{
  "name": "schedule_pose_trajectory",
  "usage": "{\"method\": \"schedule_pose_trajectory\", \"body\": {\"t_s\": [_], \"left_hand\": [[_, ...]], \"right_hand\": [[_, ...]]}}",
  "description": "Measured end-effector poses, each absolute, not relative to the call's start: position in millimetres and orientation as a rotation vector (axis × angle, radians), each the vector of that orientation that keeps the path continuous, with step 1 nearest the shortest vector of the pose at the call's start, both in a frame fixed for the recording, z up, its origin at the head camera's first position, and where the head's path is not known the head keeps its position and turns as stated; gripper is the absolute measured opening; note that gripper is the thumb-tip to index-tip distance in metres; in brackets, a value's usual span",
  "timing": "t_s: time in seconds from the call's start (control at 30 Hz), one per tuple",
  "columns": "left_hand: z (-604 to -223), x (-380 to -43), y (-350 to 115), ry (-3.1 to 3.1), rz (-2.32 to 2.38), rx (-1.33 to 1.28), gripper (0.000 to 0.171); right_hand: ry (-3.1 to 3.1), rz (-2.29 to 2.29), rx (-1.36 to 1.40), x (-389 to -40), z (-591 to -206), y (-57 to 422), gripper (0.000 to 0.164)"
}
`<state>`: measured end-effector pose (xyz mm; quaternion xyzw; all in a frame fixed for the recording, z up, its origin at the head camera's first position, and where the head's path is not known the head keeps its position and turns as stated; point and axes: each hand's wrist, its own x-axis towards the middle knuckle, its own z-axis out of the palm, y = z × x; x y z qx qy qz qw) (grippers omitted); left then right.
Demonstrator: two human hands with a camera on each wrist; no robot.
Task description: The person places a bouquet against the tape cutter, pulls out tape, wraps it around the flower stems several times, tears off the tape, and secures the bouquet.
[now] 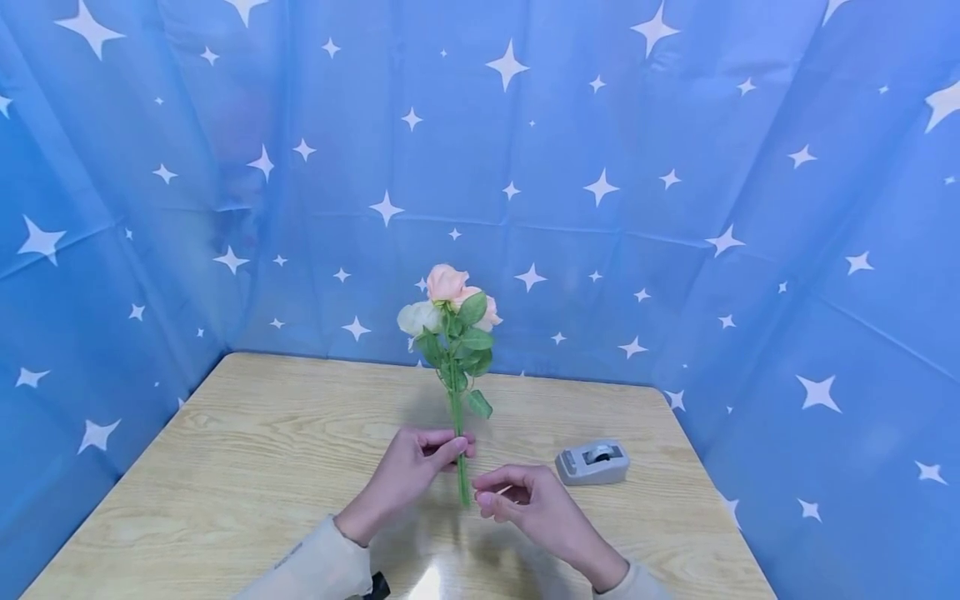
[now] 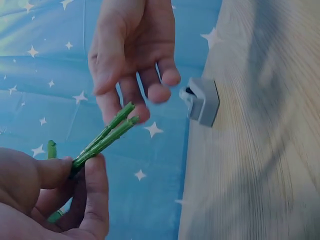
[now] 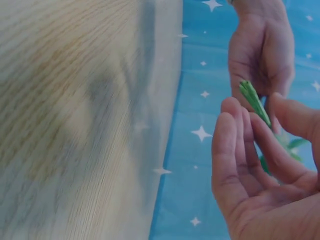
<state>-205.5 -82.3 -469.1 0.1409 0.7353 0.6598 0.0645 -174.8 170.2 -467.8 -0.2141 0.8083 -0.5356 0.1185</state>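
Note:
A small bunch of artificial roses (image 1: 448,304), pink, peach and white with green leaves, stands upright above the wooden table (image 1: 255,450). My left hand (image 1: 457,446) pinches the green stems (image 1: 457,421) between thumb and fingers, as the left wrist view shows of the left hand (image 2: 82,165) and the stems (image 2: 106,136). My right hand (image 1: 491,493) hovers by the stems' lower end with loosely curled fingers, and I see nothing held in it. In the right wrist view the stem tips (image 3: 252,100) lie between the thumb and fingers of the right hand (image 3: 260,125), unpinched.
A grey tape dispenser (image 1: 592,462) sits on the table to the right of my hands, also visible in the left wrist view as the dispenser (image 2: 202,100). A blue backdrop with white stars (image 1: 600,167) walls in the table on three sides.

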Motion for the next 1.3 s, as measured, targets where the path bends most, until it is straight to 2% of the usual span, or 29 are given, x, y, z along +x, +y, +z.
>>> {"method": "schedule_pose_trajectory", "body": {"t_s": [0.3, 0.6, 0.93, 1.3], "left_hand": [[-480.8, -208.6, -106.6, 2.385, 1.88, 0.316, 0.021], [-493.6, -214.2, -129.5, 2.475, 1.703, 0.156, 0.022], [-507.1, -221.9, -132.6, 2.531, 1.605, 0.053, 0.014], [-516.1, -228.9, -134.9, 2.557, 1.56, 0.015, 0.018]], "right_hand": [[2.504, -1.45, -0.628, -177.0, -475.7, 181.0, 0.027], [2.583, -1.443, -0.632, -178.8, -480.2, 193.9, 0.023], [2.613, -1.44, -0.616, -181.7, -479.9, 200.7, 0.021], [2.717, -1.352, -0.602, -181.8, -483.2, 207.4, 0.023]]}}
